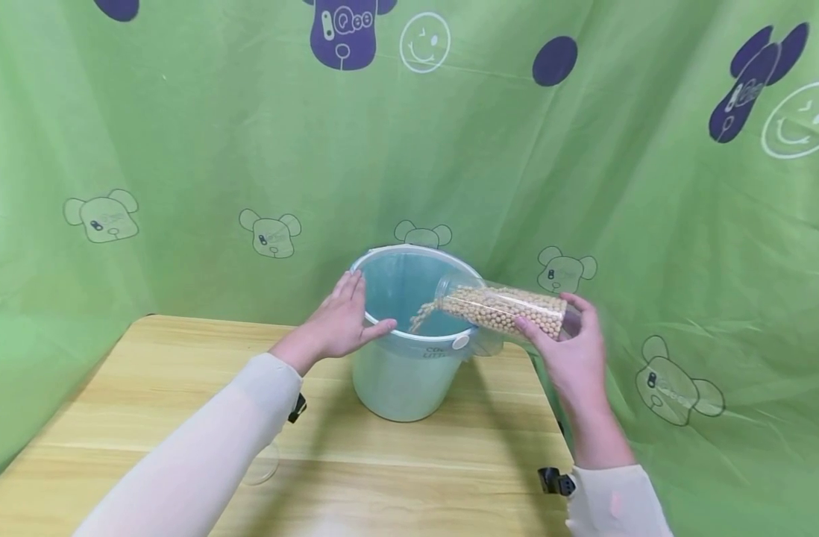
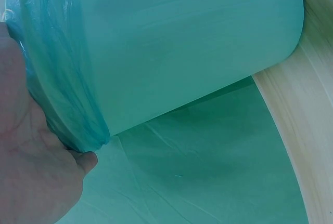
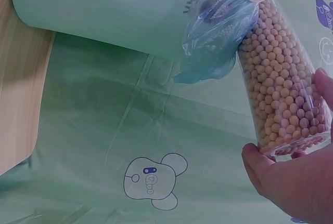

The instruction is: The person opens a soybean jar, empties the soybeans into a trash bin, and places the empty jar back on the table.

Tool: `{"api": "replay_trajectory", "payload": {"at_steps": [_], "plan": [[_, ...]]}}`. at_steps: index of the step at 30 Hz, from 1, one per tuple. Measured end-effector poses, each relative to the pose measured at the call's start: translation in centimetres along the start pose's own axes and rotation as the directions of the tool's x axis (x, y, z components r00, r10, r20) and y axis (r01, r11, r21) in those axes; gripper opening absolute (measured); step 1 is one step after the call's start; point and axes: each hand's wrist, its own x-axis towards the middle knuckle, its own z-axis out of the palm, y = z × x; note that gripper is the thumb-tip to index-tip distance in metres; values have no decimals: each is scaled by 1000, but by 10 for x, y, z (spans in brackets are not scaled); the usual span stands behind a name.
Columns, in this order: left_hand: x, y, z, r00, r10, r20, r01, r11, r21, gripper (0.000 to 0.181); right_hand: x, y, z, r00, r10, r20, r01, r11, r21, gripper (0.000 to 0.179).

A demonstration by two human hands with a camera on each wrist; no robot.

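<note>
A pale green, round, plastic-looking bucket (image 1: 406, 384) with a white rim is standing upright on a light, wood-grained desk (image 1: 168, 403); a thin, crinkled blue plastic liner (image 3: 216, 42) is hanging over its edge, and a round white button (image 1: 461, 341) is showing on the side just below the rim; the person's right hand (image 1: 573, 354) is grasping a clear, cylindrical jar (image 1: 497, 289) near its base, thumb on one side and fingers on the other; the jar is leaning over on its side, its mouth pointing into the bucket past the right part of the rim, though I am not managing to tell whether it is touching there; small, round, beige beans (image 1: 500, 307) are filling much of the jar, and some are spilling from its mouth into the bucket; the left hand (image 1: 342, 317) is resting on the left part of the rim, grasping nothing, its fingers lying straight and its thumb stretching out along the near edge; a faint, clear, round disc (image 1: 260, 468) is lying on the desk beside the left one of two pale sleeves (image 1: 208, 440); behind it all, a green cloth (image 1: 181, 127) is hanging in folds, bearing outlined bear heads, purple shapes and white winking faces.
</note>
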Motion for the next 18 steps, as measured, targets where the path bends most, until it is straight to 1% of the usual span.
{"api": "replay_trajectory", "payload": {"at_steps": [9, 18], "plan": [[1, 0, 0, 1000, -1, -3, 1, 1000, 1, 114, 2, -1, 2, 1000, -22, 0, 22, 1000, 17, 99], [0, 0, 0, 1000, -4, -1, 4, 1000, 11, 117, 3, 0, 2, 1000, -30, 5, 30, 999, 25, 99]]}}
